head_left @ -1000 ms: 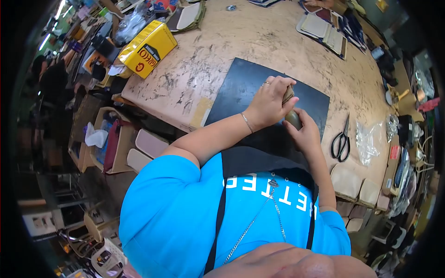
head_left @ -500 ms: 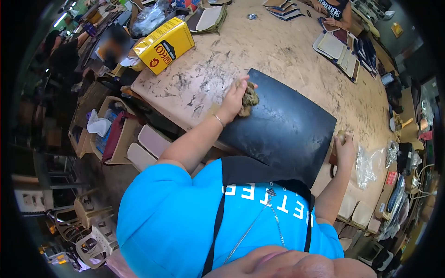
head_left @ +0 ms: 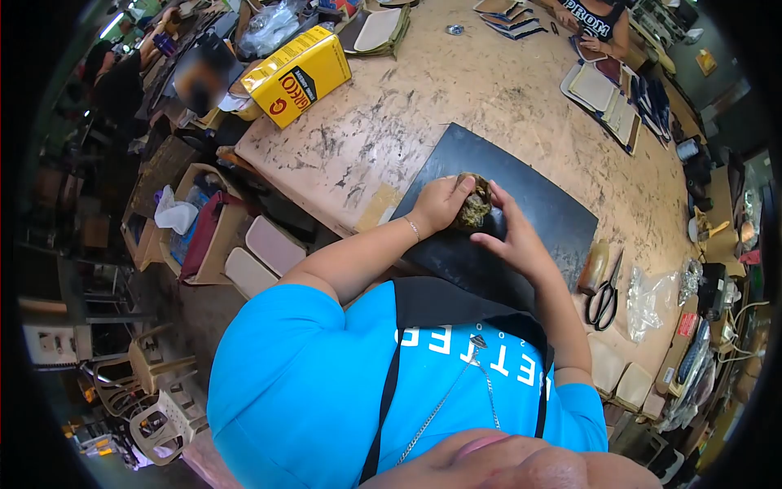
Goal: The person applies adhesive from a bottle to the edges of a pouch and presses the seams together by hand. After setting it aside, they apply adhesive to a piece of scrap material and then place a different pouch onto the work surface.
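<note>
A black rectangular sheet point(head_left: 538, 196) lies at the table's near edge. Above its middle, my left hand point(head_left: 442, 202) grips a crumpled brownish-green wad point(head_left: 474, 204), its fingers pressed round it. My right hand point(head_left: 515, 236) is just right of the wad, thumb and fingers apart, facing it; I see nothing held in it. Beyond the sheet's right edge lie a brush-like tool with a wooden body point(head_left: 595, 265) and black-handled scissors point(head_left: 603, 304).
A yellow can point(head_left: 300, 77) stands at the back left of the table point(head_left: 407, 90). Light and dark panels point(head_left: 599, 88) are stacked at the back right, near another person point(head_left: 601, 24). Clear plastic point(head_left: 649, 301) lies on the right.
My left hand has moved the wad right and nearer to me over the sheet. My right hand has left the wooden-bodied tool at the right edge and come in beside the wad.
</note>
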A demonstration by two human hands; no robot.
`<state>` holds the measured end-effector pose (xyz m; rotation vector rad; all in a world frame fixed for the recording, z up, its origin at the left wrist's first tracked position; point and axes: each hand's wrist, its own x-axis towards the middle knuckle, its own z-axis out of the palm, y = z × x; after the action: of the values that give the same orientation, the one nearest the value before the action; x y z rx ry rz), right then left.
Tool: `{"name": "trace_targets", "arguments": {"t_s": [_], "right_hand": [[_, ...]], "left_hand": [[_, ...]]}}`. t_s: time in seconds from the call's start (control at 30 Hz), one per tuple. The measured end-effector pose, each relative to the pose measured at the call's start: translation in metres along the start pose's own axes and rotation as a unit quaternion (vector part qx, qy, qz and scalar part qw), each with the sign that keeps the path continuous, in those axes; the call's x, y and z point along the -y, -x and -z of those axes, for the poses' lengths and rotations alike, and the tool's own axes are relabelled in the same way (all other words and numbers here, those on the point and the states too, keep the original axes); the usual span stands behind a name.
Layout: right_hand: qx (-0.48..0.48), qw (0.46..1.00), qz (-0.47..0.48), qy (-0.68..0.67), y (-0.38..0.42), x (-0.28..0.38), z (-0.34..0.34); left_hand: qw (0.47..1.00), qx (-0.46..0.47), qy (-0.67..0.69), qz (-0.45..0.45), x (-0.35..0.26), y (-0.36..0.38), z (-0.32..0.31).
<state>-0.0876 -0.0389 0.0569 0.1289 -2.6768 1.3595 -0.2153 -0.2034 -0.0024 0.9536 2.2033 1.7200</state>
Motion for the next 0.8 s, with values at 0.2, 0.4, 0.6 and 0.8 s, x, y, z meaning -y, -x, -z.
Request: {"name": "trace_targets", "arguments": {"t_s": [0.2,0.4,0.6,0.8], "right_hand": [[-0.032,0.963,-0.125,-0.237,-0.007,-0.028,-0.004],[-0.242,0.915,-0.129,-0.296,-0.017,-0.074,0.049],[-0.403,0.903,-0.119,0.09,-0.017,-0.131,0.087],[-0.353,0.84,-0.194,0.365,-0.006,-0.132,0.065]], "left_hand": [[0.999,-0.001,-0.02,0.039,-0.013,0.001,0.001],[0.993,0.007,-0.116,-0.023,-0.015,-0.002,-0.004],[0.983,0.028,-0.175,-0.04,-0.01,-0.003,-0.006],[0.982,0.037,-0.18,-0.046,-0.014,-0.002,-0.006]]}}
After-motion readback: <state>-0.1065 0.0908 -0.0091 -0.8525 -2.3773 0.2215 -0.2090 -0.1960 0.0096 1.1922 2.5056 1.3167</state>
